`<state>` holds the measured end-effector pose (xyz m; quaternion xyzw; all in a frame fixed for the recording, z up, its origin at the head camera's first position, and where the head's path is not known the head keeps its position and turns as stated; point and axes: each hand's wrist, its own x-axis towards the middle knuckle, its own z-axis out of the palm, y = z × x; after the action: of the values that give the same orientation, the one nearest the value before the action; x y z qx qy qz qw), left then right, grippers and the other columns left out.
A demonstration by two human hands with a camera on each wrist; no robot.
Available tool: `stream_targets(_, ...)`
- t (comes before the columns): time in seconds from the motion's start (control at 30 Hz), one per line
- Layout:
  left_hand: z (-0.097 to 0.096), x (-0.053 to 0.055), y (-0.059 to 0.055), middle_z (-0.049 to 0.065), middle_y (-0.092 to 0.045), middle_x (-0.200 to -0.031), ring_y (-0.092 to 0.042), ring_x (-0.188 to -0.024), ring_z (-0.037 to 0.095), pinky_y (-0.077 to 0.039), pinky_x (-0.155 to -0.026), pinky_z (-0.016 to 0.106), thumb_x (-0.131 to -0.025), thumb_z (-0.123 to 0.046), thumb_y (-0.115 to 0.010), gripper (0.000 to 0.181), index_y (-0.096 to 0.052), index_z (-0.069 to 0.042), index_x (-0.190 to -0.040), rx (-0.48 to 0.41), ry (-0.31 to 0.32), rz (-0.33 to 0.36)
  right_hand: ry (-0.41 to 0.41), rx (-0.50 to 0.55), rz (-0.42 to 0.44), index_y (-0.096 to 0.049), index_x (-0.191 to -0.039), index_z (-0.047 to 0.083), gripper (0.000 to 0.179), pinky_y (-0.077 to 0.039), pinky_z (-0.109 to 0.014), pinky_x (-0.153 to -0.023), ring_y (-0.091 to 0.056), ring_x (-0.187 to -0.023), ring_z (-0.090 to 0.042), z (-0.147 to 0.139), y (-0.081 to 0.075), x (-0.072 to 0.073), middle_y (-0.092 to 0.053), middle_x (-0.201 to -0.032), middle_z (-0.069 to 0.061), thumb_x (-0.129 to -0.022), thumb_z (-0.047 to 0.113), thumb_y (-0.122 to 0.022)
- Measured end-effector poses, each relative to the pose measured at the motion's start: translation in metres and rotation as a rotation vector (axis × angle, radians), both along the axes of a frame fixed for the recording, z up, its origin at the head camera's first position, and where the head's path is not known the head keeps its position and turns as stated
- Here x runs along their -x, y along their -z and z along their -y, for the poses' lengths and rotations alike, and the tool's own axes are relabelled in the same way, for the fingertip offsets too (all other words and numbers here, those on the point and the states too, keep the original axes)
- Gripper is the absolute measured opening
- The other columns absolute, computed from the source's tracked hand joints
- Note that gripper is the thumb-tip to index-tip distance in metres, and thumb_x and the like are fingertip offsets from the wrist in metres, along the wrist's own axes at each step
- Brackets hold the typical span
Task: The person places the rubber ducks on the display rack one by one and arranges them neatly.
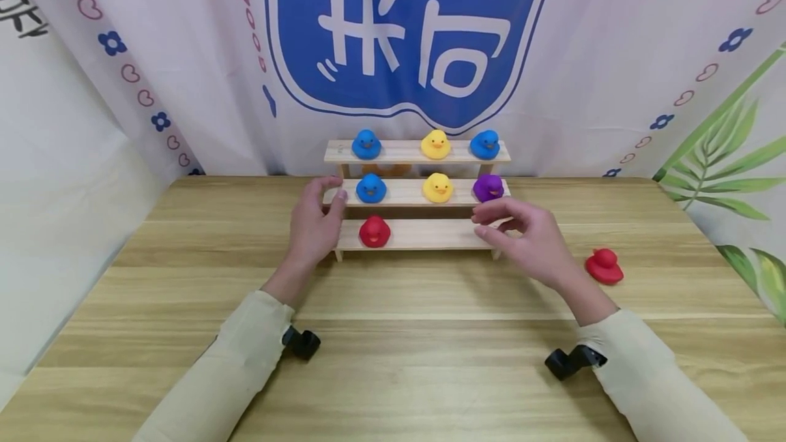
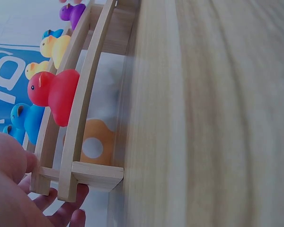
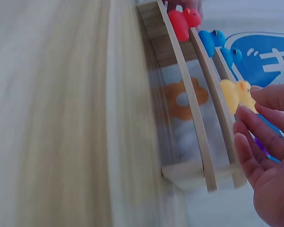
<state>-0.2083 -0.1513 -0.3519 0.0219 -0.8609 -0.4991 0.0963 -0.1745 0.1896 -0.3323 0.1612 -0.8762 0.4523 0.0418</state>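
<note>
A three-tier wooden display shelf (image 1: pixel 424 235) stands on the table with several rubber ducks on it. My left hand (image 1: pixel 316 220) holds the shelf's left end, fingers behind and thumb in front; the left wrist view shows the fingertips (image 2: pixel 78 196) at the tier ends. My right hand (image 1: pixel 525 234) hovers by the right end, fingers loosely bent and holding nothing, just below a purple duck (image 1: pixel 488 187). A red duck (image 1: pixel 374 231) sits on the bottom tier. Blue duck (image 1: pixel 371 188) and yellow duck (image 1: pixel 438 187) share the middle tier with the purple one.
Across the top tier sit a blue duck (image 1: pixel 366 144), a yellow duck (image 1: pixel 436 144) and another blue duck (image 1: pixel 485 144). Another red duck (image 1: pixel 604 266) lies on the wooden table (image 1: pixel 399 374), right of the shelf. A printed curtain (image 1: pixel 209 53) hangs behind.
</note>
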Motion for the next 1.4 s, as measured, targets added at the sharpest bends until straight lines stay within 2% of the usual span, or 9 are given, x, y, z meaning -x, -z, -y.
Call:
stream_targets(0.37,0.001,0.000,0.000,0.012,-0.052,-0.158,-0.049,-0.142,0.033,-0.041,-0.121,0.054,-0.112,-0.029,-0.051,0.041,-0.054,-0.010,-0.148,-0.002,0.007,-0.009,0.032,-0.056,-0.033,-0.073,-0.124,0.011,0.027,-0.055,-0.016,-0.085,-0.066,-0.101,0.002,-0.028,0.007,-0.010,-0.078,-0.120,-0.004,-0.101,0.026,-0.075)
stream_targets(0.7,0.000,-0.001,0.000,0.012,-0.052,-0.158,-0.048,-0.144,0.035,-0.042,-0.120,0.054,-0.113,-0.030,-0.050,0.041,-0.054,-0.011,-0.149,0.007,0.000,-0.001,0.089,-0.138,0.002,-0.072,-0.127,0.017,0.032,-0.054,-0.016,-0.083,-0.066,-0.105,0.000,-0.048,0.013,-0.019,-0.078,-0.121,-0.003,-0.100,0.031,-0.076)
stream_targets(0.83,0.000,-0.001,-0.001,0.012,-0.051,-0.158,-0.048,-0.143,0.035,-0.042,-0.120,0.054,-0.113,-0.030,-0.050,0.042,-0.053,-0.011,-0.149,0.005,0.004,0.004,0.113,-0.170,0.003,-0.071,-0.130,0.016,0.034,-0.053,-0.015,-0.082,-0.063,-0.105,0.003,-0.058,0.016,-0.020,-0.077,-0.123,-0.004,-0.100,0.031,-0.076)
stream_targets(1.03,0.001,-0.001,-0.002,0.012,-0.051,-0.158,-0.049,-0.142,0.036,-0.043,-0.118,0.054,-0.113,-0.030,-0.050,0.042,-0.053,-0.010,-0.150,0.003,0.008,0.009,0.109,-0.180,-0.031,-0.071,-0.130,0.013,0.034,-0.052,-0.016,-0.078,-0.060,-0.102,0.011,-0.070,0.018,-0.023,-0.077,-0.121,-0.010,-0.098,0.025,-0.078)
stream_targets(1.4,0.001,-0.001,-0.001,0.011,-0.050,-0.159,-0.052,-0.134,0.033,-0.049,-0.112,0.053,-0.113,-0.031,-0.049,0.043,-0.052,-0.012,-0.151,0.008,0.007,0.010,0.128,-0.228,-0.002,-0.070,-0.128,0.012,0.038,-0.050,-0.014,-0.076,-0.058,-0.104,0.007,-0.087,0.018,-0.031,-0.076,-0.123,-0.008,-0.095,0.028,-0.082)
